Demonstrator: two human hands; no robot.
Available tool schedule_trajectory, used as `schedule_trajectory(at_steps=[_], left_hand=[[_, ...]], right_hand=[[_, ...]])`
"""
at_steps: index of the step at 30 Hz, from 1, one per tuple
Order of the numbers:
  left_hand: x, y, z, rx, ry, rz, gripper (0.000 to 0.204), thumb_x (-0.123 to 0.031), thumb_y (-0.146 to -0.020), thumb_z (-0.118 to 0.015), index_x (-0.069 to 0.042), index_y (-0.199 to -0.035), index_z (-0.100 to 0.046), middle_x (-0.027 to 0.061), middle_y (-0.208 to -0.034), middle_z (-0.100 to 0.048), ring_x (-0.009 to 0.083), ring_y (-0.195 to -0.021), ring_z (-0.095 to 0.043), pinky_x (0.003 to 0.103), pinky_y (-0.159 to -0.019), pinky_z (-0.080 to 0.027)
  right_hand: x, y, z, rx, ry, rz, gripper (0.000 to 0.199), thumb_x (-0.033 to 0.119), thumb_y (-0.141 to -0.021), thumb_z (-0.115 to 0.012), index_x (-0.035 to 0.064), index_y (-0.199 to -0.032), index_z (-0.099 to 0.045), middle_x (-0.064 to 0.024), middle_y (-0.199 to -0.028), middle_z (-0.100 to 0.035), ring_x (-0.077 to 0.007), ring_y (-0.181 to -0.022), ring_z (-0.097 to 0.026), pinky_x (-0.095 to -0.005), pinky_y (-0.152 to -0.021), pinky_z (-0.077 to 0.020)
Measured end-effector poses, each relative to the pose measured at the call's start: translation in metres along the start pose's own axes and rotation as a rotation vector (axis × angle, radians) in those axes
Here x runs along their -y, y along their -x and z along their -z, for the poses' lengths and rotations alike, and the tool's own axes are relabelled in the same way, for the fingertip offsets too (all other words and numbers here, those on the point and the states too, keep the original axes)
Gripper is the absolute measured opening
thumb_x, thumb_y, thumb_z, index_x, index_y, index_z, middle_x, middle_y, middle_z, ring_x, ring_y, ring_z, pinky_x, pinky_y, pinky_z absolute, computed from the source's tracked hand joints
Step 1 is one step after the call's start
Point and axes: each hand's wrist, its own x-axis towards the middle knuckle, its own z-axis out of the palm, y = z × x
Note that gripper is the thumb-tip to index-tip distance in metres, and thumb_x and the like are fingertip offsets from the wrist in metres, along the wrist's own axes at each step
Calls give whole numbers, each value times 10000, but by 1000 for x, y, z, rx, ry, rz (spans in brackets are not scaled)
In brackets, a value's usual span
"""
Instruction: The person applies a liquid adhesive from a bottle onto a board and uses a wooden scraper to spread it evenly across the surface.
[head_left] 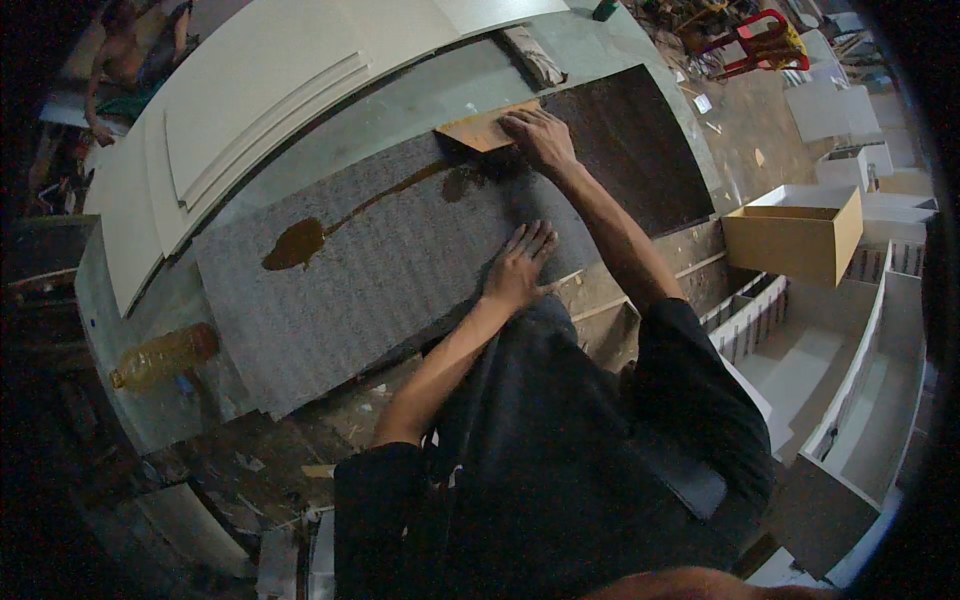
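Observation:
A long grey sheet [340,320] lies on a pale work table. A puddle of brown glue-like liquid [296,244] sits on it, with a thin trail running toward my right hand. My right hand [540,138] is closed on a thin, light-brown flat piece of board [483,130], whose edge rests on the sheet by a dark wet patch. To the right of that, the surface is dark brown [635,150]. My left hand [520,262] lies flat with fingers apart on the sheet's near edge, holding nothing. Beyond the sheet's left end lies a clear plastic bottle [165,357], partly filled with amber liquid.
Large white panels [300,90] are stacked along the far side. A wrapped grey bundle [533,57] lies behind the sheet. To the right stand an open wooden drawer box [800,235], white cabinet frames [860,400] and a red chair [750,45]. Another person [125,60] is at the far left.

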Motion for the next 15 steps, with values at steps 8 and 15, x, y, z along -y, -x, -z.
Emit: schedule_trajectory(at_steps=[8,15], left_hand=[[0,7,8,-55,-67,4,818,-460,-809,-721,-66,-1472,-446,171,-1549,-399,321,-1469,-319,439,-1234,-212],[-10,32,-16,-70,-44,-283,593,-500,-884,-634,-93,-1315,-625,124,-1352,-612,321,-1279,-550,500,-1138,-366]], right_hand=[[32,45,28,72,-94,137,547,147,-838,-606,209,-1380,-562,-56,-1349,-608,-252,-1240,-586,-423,-1067,-462],[70,125,72,146,-166,299,506,268,-856,-603,190,-1355,-600,-72,-1353,-610,-281,-1274,-555,-413,-1116,-417]])
